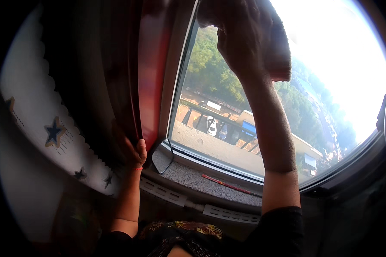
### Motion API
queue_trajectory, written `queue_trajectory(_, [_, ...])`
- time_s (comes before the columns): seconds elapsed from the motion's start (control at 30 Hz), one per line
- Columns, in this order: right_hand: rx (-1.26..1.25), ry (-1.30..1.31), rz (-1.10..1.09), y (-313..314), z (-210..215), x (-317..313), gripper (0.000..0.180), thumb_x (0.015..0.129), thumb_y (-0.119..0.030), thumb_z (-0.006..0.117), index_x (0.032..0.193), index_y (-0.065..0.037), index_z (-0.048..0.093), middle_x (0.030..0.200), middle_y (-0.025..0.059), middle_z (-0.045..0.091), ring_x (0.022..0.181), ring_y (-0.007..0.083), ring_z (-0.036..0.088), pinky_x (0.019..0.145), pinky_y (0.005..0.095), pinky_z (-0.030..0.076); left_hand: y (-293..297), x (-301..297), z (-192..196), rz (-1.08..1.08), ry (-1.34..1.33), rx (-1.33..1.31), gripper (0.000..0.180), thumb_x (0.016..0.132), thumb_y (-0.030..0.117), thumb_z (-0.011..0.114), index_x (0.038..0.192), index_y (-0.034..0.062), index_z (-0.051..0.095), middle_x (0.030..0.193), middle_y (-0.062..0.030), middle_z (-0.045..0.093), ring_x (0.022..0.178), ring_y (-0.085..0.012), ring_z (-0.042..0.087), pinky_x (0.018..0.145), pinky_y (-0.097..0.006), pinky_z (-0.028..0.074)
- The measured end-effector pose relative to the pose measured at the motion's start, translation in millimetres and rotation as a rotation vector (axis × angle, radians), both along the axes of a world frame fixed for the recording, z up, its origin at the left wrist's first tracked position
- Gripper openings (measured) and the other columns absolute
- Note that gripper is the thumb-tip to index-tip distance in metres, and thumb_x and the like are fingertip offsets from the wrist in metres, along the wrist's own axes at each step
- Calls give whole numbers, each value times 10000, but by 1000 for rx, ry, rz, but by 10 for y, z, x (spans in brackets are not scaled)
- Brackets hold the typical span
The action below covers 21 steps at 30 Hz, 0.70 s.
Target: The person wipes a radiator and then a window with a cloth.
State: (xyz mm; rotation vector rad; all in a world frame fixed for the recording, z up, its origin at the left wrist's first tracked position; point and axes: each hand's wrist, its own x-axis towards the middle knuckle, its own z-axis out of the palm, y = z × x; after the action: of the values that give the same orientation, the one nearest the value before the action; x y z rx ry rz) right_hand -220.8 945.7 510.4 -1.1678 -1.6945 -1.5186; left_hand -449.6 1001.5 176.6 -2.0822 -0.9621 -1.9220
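Observation:
High in the view, my right hand (241,40) is closed on a cloth (281,53) with a pale, fuzzy edge. It presses the cloth against the upper part of the window pane (214,64). My right arm stretches up across the glass. Lower on the left, my left hand (132,150) lies against the edge of a dark red, glossy panel (152,85), its thumb apart and its fingers reaching up into shadow. A thin red cord circles that wrist.
A thin red stick (227,185) lies on the speckled stone sill (188,173). Beside the panel's foot stands a black wire-edged object (163,158). A white slotted radiator (227,213) runs below. Star-patterned white fabric (53,130) hangs at left.

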Motion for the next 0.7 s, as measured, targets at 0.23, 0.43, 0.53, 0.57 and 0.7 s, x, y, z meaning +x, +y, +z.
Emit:
queue_trajectory(0.23, [268, 63, -1, -437, -4, 269, 496, 693, 66, 570, 1149, -118, 508, 1199, 119, 470, 1159, 320, 428, 965, 465, 309, -82, -47, 114, 8, -4, -57, 713, 949, 414, 390, 1415, -86, 189, 1444, -295, 242, 1339, -410, 277, 1098, -451, 232])
queue_trajectory(0.43, [300, 296, -70, -871, 44, 843, 701, 710, -16, 668, 1354, -148, 424, 1364, 176, 421, 1225, 390, 432, 974, 511, 385, -197, 40, 235, -50, -58, -100, 713, 937, 360, 416, 1413, -106, 161, 1457, -298, 207, 1357, -412, 237, 1109, -442, 204])
queue_trajectory(0.53, [325, 249, -160, -621, -151, 386, 702, 710, -34, 683, 1353, -150, 429, 1367, 176, 419, 1250, 383, 416, 1013, 529, 346, -148, 15, 215, -12, -69, -70, 707, 940, 356, 424, 1410, -108, 169, 1454, -304, 206, 1350, -421, 242, 1105, -443, 211])
queue_trajectory(0.57, [271, 247, -148, -466, -251, 228, 696, 711, -36, 680, 1351, -155, 434, 1364, 173, 423, 1256, 376, 409, 1034, 546, 302, -131, 6, 209, 10, -69, -55, 704, 942, 355, 425, 1408, -108, 173, 1452, -305, 208, 1348, -424, 245, 1104, -443, 214])
queue_trajectory(0.7, [117, 149, 5, -4, -620, 14, 587, 712, -9, 638, 1264, -171, 522, 1358, 120, 438, 1277, 331, 388, 1048, 562, 218, -228, 78, 258, 161, 29, -16, 672, 959, 359, 407, 1400, -108, 206, 1438, -302, 248, 1324, -425, 297, 1090, -448, 249])
